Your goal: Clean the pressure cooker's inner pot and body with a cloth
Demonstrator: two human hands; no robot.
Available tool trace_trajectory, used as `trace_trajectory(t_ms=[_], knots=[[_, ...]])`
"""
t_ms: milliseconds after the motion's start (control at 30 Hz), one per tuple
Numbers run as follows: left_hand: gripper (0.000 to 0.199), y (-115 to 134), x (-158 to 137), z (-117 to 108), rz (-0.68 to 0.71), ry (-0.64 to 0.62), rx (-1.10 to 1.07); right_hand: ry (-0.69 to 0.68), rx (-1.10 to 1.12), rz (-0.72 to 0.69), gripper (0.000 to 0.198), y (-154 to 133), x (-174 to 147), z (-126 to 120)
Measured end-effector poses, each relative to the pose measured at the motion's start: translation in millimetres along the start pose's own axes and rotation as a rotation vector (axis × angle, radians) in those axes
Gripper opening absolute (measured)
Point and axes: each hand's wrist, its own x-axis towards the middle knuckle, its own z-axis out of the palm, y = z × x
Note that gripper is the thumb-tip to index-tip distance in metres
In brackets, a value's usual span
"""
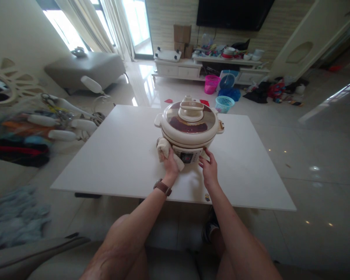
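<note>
A cream electric cooker stands upright on the white table. Its see-through lid is on, with a cream handle on top. My left hand grips a beige cloth at the cooker's front left, beside the control panel. A brown-strapped watch circles my left wrist. At the panel's right side is my right hand, its fingers apart and bent. The index fingertip reaches the cooker's lower body; whether it presses there I cannot tell. No object shows in that hand.
A small sticker-like patch lies near the table's front edge. Beyond the table are a light blue basket, a pink basket and a low cabinet. White lamp parts lie to the left. A grey ottoman stands behind.
</note>
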Motion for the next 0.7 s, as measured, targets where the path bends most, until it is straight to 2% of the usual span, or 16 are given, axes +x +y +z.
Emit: trace_trajectory(t_ms=[100,200,267,300,400,500,600,700], knots=[[0.056,12,26,-2,-0.127,0.026,-0.051,-0.010,-0.012,0.000,0.070,1,0,-1],[0.054,24,45,-5,-0.263,-0.020,-0.072,-0.018,-0.021,-0.007,0.070,3,-1,-1],[0.055,26,37,-4,-0.215,-0.023,-0.065,-0.015,-0.018,-0.007,0.069,4,-1,-2],[0.057,25,27,-2,-0.143,-0.015,-0.051,-0.011,-0.014,-0.008,0.069,4,-1,-2],[0.056,13,-18,2,0.054,0.008,0.019,0.002,-0.005,-0.022,0.065,5,0,-1],[0.051,6,-49,6,0.195,-0.096,0.110,0.017,-0.011,-0.034,0.063,6,1,1],[0.054,16,-40,7,0.252,-0.097,0.091,0.019,-0.011,-0.027,0.064,6,2,1],[0.054,44,-8,1,0.169,-0.039,0.001,0.006,-0.007,-0.005,0.064,2,3,-1]])
